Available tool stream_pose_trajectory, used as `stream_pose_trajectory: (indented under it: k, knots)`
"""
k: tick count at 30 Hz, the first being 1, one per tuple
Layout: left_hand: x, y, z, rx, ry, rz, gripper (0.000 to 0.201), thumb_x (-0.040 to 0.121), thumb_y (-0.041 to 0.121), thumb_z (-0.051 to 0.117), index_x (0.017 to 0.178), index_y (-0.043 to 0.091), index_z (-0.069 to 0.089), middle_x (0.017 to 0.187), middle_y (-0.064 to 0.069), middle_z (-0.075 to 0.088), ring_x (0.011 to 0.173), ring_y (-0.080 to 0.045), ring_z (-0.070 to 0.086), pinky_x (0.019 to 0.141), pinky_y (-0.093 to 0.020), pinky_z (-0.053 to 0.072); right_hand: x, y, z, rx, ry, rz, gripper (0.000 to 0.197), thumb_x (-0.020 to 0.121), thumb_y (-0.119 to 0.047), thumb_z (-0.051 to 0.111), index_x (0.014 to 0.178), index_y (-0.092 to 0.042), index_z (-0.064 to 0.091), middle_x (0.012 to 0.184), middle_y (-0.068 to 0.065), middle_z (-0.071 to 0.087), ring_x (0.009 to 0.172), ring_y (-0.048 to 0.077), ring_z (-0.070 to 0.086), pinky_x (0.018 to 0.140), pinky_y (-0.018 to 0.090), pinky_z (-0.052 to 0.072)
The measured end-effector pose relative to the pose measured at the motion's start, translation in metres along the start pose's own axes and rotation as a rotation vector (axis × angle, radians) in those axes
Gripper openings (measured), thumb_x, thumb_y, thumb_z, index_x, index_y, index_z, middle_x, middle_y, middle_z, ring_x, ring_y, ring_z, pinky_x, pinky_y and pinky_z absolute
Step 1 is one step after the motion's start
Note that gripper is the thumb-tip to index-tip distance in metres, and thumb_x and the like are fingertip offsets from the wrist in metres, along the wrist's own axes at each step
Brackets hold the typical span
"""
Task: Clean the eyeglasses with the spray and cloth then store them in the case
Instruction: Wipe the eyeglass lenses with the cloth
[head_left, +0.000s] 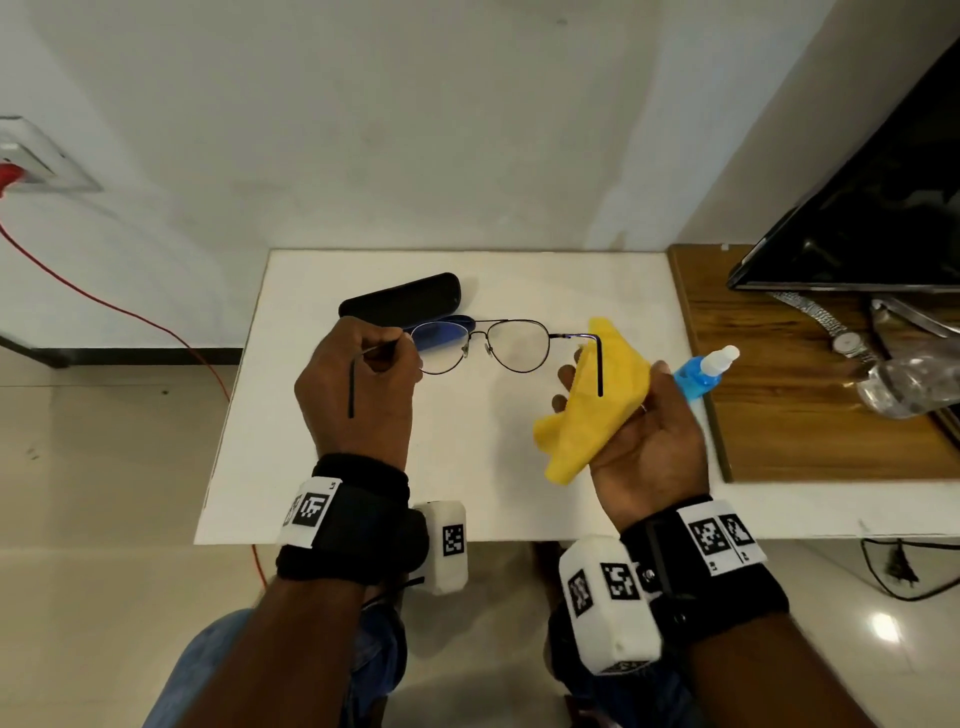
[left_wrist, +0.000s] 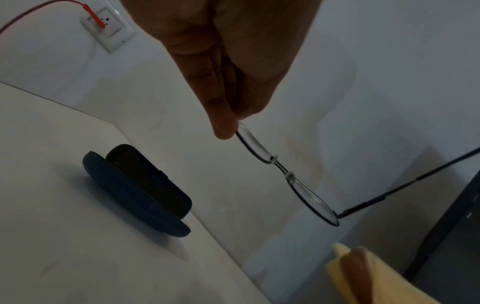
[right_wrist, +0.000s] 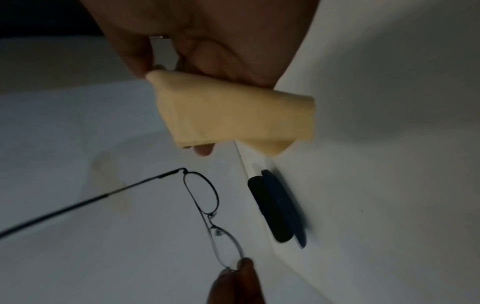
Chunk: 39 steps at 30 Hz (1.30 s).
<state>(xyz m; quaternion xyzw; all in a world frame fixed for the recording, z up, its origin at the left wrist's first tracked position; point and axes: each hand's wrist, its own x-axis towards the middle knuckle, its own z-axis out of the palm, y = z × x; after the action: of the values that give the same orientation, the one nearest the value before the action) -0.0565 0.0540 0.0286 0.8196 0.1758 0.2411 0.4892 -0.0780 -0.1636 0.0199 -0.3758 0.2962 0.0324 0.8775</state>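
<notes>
White surface (head_left: 467, 467) against a plain wall, open case (head_left: 402, 304) at the back, ready for later. Left hand (head_left: 358, 384) has its grip pinched on the glasses (head_left: 483, 345) at the outer rim, probably to keep prints off the lenses, holding them up over the surface. Right hand (head_left: 639, 431) holds the folded cloth (head_left: 592, 400) loosely in its fingers, just beside the right temple, so I'd guess wiping comes next. Spray (head_left: 704, 371) sits just behind that hand.

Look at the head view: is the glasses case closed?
No, the case lies open on the white table, its black lid raised behind the blue half.
</notes>
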Motion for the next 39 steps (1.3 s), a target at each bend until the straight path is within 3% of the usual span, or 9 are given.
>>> stream_pose_trajectory:
  k: [5,8,12,16,19,25,31,36,39]
  knots:
    - [-0.004,-0.002,0.001,0.018,-0.040,0.045,0.004,0.083,0.024,0.065,0.082,0.022,0.062,0.069,0.004,0.069,0.065,-0.012,0.069,0.068,-0.034,0.057,0.005,0.010,-0.001,-0.794,0.255,-0.209,0.018,0.085,-0.036,0.071,0.075,-0.021,0.068,0.078,0.006,0.069,0.089,0.032,0.068,0.088,0.055,0.056]
    - [-0.005,-0.004,0.002,0.061,-0.066,0.112,0.004,0.084,0.027,0.062,0.082,0.025,0.059,0.069,0.003,0.068,0.068,-0.020,0.068,0.067,-0.043,0.056,0.002,0.010,0.003,-1.044,0.157,-0.375,0.012,0.088,-0.029,0.070,0.077,-0.026,0.068,0.082,-0.001,0.070,0.082,0.019,0.064,0.088,0.043,0.054]
    - [-0.002,-0.005,-0.001,0.060,-0.057,0.097,0.004,0.083,0.026,0.059,0.081,0.024,0.059,0.070,0.002,0.068,0.069,-0.021,0.067,0.068,-0.044,0.055,-0.002,0.015,0.006,-0.856,0.078,-0.450,0.015,0.093,-0.018,0.063,0.083,-0.026,0.071,0.081,-0.006,0.068,0.082,0.015,0.061,0.088,0.039,0.052]
    - [0.004,-0.010,-0.006,0.059,-0.032,0.065,0.005,0.082,0.026,0.060,0.079,0.022,0.060,0.069,0.003,0.068,0.070,-0.021,0.068,0.067,-0.044,0.055,-0.007,0.010,0.012,-0.273,-0.003,-0.225,0.019,0.100,-0.015,0.048,0.093,-0.014,0.066,0.095,0.008,0.072,0.095,0.026,0.067,0.094,0.044,0.052]
    - [0.004,-0.011,-0.007,0.008,-0.027,0.026,0.003,0.080,0.024,0.062,0.078,0.024,0.059,0.066,0.004,0.068,0.069,-0.024,0.069,0.068,-0.047,0.056,-0.009,0.006,0.016,-0.132,0.003,-0.107,0.017,0.100,-0.020,0.049,0.100,-0.013,0.064,0.108,0.016,0.068,0.100,0.031,0.064,0.093,0.047,0.049]
    - [0.000,-0.014,-0.003,0.040,-0.062,0.039,0.003,0.080,0.026,0.059,0.078,0.024,0.056,0.069,0.001,0.068,0.070,-0.026,0.068,0.068,-0.047,0.056,-0.009,0.011,0.022,-0.456,0.019,-0.191,0.013,0.093,-0.019,0.065,0.080,-0.021,0.067,0.075,-0.003,0.070,0.080,0.020,0.064,0.080,0.040,0.051]
    - [-0.002,-0.023,-0.002,0.228,-0.108,0.046,0.009,0.079,0.027,0.056,0.075,0.020,0.058,0.067,0.001,0.067,0.069,-0.020,0.065,0.066,-0.043,0.054,-0.018,0.018,0.031,-0.590,-0.214,-0.238,0.013,0.083,-0.026,0.069,0.093,-0.020,0.067,0.098,0.021,0.074,0.104,0.042,0.066,0.095,0.058,0.052]
    - [-0.007,-0.020,0.003,0.360,-0.191,0.001,0.004,0.079,0.018,0.063,0.077,0.016,0.059,0.071,0.001,0.068,0.074,-0.020,0.061,0.065,-0.032,0.047,-0.008,0.020,0.026,-1.073,-0.114,-0.496,0.016,0.088,-0.020,0.071,0.085,-0.033,0.061,0.082,-0.012,0.072,0.083,0.009,0.069,0.086,0.042,0.057]
    - [-0.011,-0.021,0.007,0.416,-0.248,-0.045,0.007,0.081,0.018,0.062,0.078,0.015,0.057,0.071,-0.001,0.068,0.075,-0.022,0.062,0.065,-0.032,0.046,-0.013,0.025,0.026,-1.179,-0.106,-0.601,0.022,0.087,-0.018,0.071,0.083,-0.036,0.060,0.078,-0.027,0.064,0.080,-0.006,0.064,0.078,0.020,0.054]
